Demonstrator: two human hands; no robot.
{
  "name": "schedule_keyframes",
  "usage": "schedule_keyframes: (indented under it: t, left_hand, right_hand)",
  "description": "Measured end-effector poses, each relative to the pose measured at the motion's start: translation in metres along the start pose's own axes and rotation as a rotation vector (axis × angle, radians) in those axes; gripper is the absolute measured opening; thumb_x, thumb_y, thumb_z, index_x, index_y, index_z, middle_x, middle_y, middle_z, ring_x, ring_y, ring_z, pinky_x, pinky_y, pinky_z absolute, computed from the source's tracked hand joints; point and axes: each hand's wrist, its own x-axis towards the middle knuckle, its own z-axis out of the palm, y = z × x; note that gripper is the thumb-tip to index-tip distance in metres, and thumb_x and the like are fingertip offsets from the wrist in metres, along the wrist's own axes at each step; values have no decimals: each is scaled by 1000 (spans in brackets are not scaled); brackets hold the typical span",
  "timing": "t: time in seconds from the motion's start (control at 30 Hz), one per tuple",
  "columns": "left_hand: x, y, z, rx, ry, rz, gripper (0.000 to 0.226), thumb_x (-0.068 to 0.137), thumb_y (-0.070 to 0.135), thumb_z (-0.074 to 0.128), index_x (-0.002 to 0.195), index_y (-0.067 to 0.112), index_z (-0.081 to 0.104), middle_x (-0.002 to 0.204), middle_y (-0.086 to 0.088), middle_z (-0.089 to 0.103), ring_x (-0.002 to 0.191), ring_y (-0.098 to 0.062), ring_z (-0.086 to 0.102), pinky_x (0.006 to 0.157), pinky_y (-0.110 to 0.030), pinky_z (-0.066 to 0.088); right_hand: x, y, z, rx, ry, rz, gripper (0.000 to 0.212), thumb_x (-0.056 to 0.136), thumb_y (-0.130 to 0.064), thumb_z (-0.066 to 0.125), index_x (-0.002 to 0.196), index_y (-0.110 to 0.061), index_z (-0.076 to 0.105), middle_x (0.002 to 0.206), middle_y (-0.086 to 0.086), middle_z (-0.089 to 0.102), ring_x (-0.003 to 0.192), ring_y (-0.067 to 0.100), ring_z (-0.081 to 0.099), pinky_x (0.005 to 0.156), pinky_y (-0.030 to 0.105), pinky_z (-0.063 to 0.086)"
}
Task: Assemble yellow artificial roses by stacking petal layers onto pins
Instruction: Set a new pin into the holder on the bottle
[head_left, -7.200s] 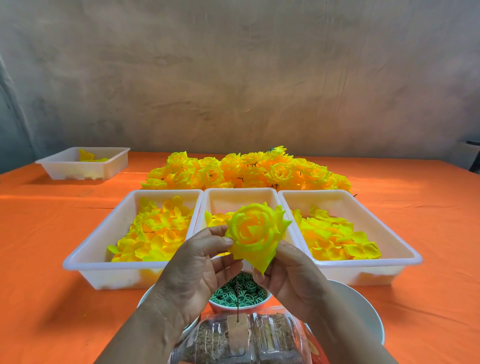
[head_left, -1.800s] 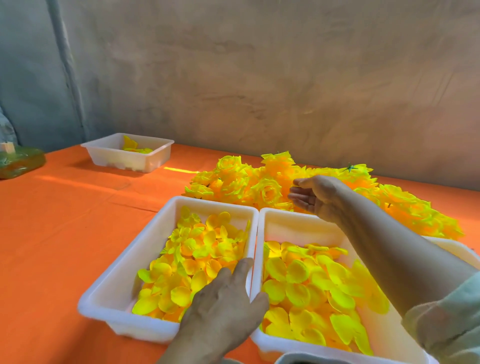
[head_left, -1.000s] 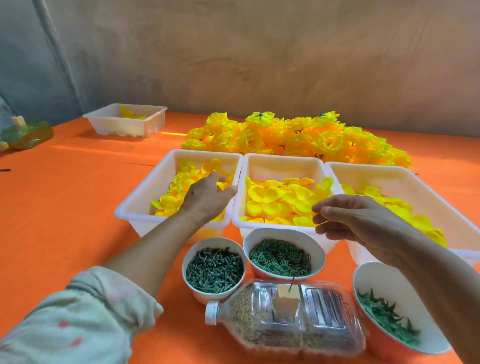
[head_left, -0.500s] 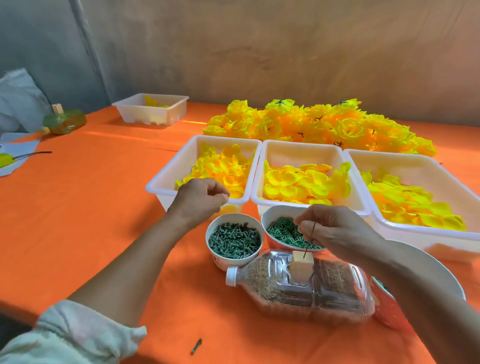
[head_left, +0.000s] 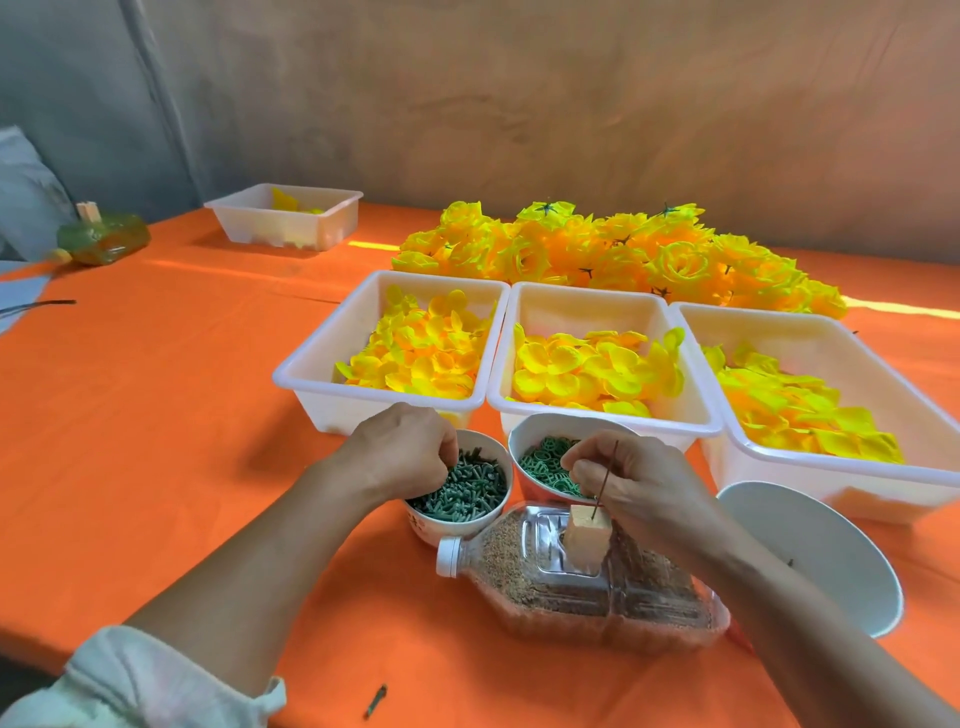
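Orange cloth is covering the bench (head_left: 156, 415), and near its front edge a thin pin (head_left: 606, 475) is standing bare, slightly tilted, in a wooden block (head_left: 586, 538) set on a grain-filled bottle (head_left: 597, 603) lying on its side. No petal layer is sitting on it yet.

The left grip (head_left: 402, 449) is curling down into a bowl of dark green pegs (head_left: 441, 527). The right grip (head_left: 641, 480) is hovering, fingers bent, over a bowl of green rings (head_left: 519, 441) just behind the pin. Fingertips are hiding among the pieces, so I cannot tell whether either is pinching anything. To my eye, each should be lifting out one piece only and threading it straight down the pin, with the bottle steadied against rolling.

Three trays (head_left: 332, 353) of yellow petals (head_left: 582, 364) are waiting just beyond the bowls, with finished roses (head_left: 623, 254) heaping behind them. A white bowl (head_left: 810, 551) is crowding the right forearm, and a stray peg (head_left: 375, 701) is lying near the sleeve (head_left: 145, 680).
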Motion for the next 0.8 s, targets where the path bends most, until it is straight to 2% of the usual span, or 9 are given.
schedule_keyframes:
  t: [0.1, 0.2, 0.33, 0.4, 0.63, 0.7, 0.8]
  left_hand:
    - [0, 0, 0, 35, -35, 0, 34, 78, 16, 62, 104, 37, 70, 88, 14, 56, 87, -9, 50, 64, -24, 41]
    - [3, -2, 0, 15, -60, -29, 44, 75, 17, 64, 115, 34, 66, 101, 9, 68, 100, -13, 58, 77, -27, 50]
    - [8, -5, -1, -31, -81, -62, 45, 72, 21, 73, 115, 32, 67, 103, 10, 70, 98, -11, 61, 71, -25, 46]
    - [8, -5, 0, -39, -82, -62, 44, 72, 22, 74, 115, 32, 68, 103, 11, 70, 98, -11, 60, 71, -25, 46]
    - [6, -3, 0, -66, -64, -62, 39, 74, 22, 73, 110, 39, 67, 105, 9, 68, 96, -12, 58, 73, -27, 47]
    - [5, -2, -3, -76, -81, -39, 40, 74, 16, 67, 101, 43, 62, 99, 10, 66, 95, -13, 58, 69, -27, 47]
    - [4, 0, -12, -120, -151, 15, 36, 73, 11, 65, 87, 44, 57, 86, 12, 63, 82, -10, 59, 65, -30, 51]
  right_hand:
    - [0, 2, 1, 16, 25, -8, 21, 90, -15, 59, 78, -31, 68, 67, 1, 69, 45, 0, 50, 49, 15, 37]
    - [0, 3, 3, 29, 45, -18, 23, 89, -15, 60, 75, -33, 68, 58, -6, 64, 43, -1, 48, 48, 13, 36]
    - [0, 4, 5, 21, 66, -32, 26, 88, -15, 60, 73, -35, 67, 61, -20, 64, 43, -4, 49, 49, 11, 38]
    - [0, 5, 4, 16, 71, -35, 26, 88, -16, 60, 73, -36, 67, 63, -21, 64, 44, -4, 49, 49, 11, 39]
    - [1, 5, 6, -9, 88, -43, 26, 88, -17, 60, 72, -37, 66, 64, -30, 61, 49, -3, 50, 52, 11, 39]
    - [1, 4, 6, -14, 90, -43, 27, 88, -18, 60, 71, -38, 65, 64, -31, 61, 51, -4, 51, 53, 11, 38]
    - [2, 4, 5, -25, 90, -46, 25, 87, -19, 61, 72, -38, 65, 62, -28, 60, 50, -3, 50, 51, 12, 37]
